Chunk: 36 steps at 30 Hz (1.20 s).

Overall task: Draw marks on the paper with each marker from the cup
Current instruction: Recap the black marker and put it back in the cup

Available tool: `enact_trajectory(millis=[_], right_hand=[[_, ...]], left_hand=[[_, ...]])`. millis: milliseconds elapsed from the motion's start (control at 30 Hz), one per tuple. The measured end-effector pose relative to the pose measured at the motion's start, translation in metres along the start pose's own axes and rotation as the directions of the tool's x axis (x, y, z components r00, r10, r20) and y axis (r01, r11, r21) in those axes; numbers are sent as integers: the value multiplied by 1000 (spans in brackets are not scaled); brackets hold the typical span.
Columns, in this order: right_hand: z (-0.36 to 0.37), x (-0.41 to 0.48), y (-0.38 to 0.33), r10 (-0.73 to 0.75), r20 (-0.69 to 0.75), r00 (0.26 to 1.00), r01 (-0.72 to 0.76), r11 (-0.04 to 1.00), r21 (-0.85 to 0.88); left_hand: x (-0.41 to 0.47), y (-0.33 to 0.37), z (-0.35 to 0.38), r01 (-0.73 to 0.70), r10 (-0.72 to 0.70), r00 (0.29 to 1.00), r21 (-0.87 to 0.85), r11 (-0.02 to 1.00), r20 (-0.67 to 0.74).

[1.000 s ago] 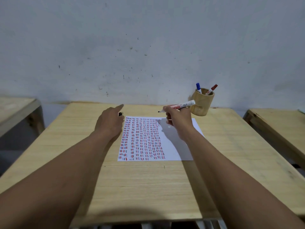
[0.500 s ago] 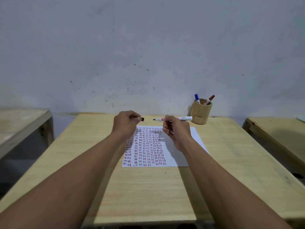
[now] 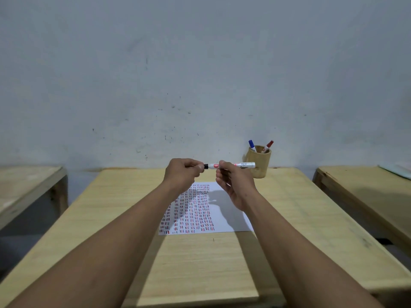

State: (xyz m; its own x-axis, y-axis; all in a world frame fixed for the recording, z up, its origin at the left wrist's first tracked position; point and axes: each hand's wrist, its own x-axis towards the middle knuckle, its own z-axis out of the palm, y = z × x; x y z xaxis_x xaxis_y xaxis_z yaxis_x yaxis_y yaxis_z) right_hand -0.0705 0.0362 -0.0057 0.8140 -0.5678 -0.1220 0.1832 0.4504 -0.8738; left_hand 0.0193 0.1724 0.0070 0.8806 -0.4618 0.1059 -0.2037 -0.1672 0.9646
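Black cap (image 3: 206, 166) is meeting the white marker (image 3: 235, 165), held level above the paper (image 3: 224, 215): left hand (image 3: 183, 176) is pinching the cap, right hand (image 3: 235, 185) is gripping the barrel, probably for recapping. Blue marker (image 3: 252, 145) and red marker (image 3: 268, 146) are standing in the wooden cup (image 3: 259, 164).

Lower barrels of blue-capped marker (image 3: 252, 145) and red-capped marker (image 3: 267, 146): hidden inside round wooden cup (image 3: 260, 163); white sheet of paper (image 3: 222, 210) partly covered by forearms; print on white marker barrel (image 3: 241, 165) unreadable; black cap (image 3: 206, 166) mostly buried in left hand (image 3: 181, 174).
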Motion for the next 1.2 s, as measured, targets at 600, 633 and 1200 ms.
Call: enact_trajectory(millis=[600, 633, 1200], right_hand=[[5, -5, -20, -212, -262, 942, 219, 976, -2], [3, -4, -22, -260, -267, 928, 253, 966, -60], [-67, 26, -87, -505, -8, 863, 195, 348, -917]], left_hand=[[-8, 32, 30, -94, 92, 995, -46, 994, -39], [-7, 33, 33, -104, 103, 994, -29, 994, -46], [40, 53, 106, -141, 143, 990, 101, 985, -10]])
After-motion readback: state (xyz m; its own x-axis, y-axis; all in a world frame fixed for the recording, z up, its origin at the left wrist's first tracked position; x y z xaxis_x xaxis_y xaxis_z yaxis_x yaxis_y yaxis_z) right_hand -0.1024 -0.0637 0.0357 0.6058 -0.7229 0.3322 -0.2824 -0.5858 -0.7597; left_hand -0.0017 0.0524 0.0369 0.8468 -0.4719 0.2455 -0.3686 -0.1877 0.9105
